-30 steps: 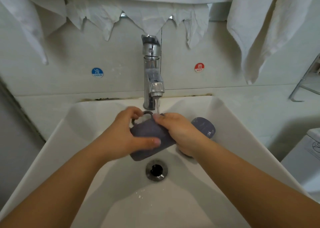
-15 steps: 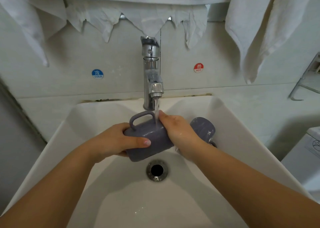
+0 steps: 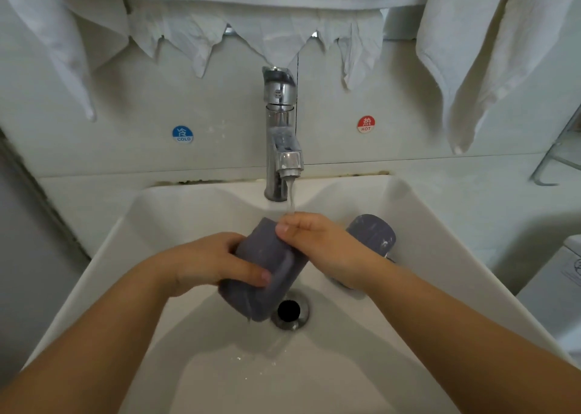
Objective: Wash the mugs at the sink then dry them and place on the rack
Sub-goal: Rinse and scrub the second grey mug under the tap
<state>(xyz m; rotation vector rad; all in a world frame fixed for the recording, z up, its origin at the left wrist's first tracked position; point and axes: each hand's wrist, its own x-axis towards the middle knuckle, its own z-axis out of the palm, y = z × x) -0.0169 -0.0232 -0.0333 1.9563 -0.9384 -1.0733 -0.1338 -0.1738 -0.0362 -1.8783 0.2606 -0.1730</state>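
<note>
- Over the drain [image 3: 290,310] of the white sink [image 3: 418,225], a grey-purple mug [image 3: 267,262] is held tilted, its matte surface wet and water dripping from its lower end.
- Left hand [image 3: 207,262] grips the mug's side, thumb laid across the body.
- Right hand [image 3: 323,244] holds the mug's upper end, fingers curled at the rim, directly under the running stream from the chrome tap [image 3: 280,130].
- Second mug [image 3: 372,234], same colour, lies on its side in the sink behind the right hand.
- Blue wall sticker [image 3: 182,134] reads "COLD"; red sticker [image 3: 365,124] reads "HOT".
- White towels [image 3: 465,61] hang above.
- Shallow water runs along the sink floor.
</note>
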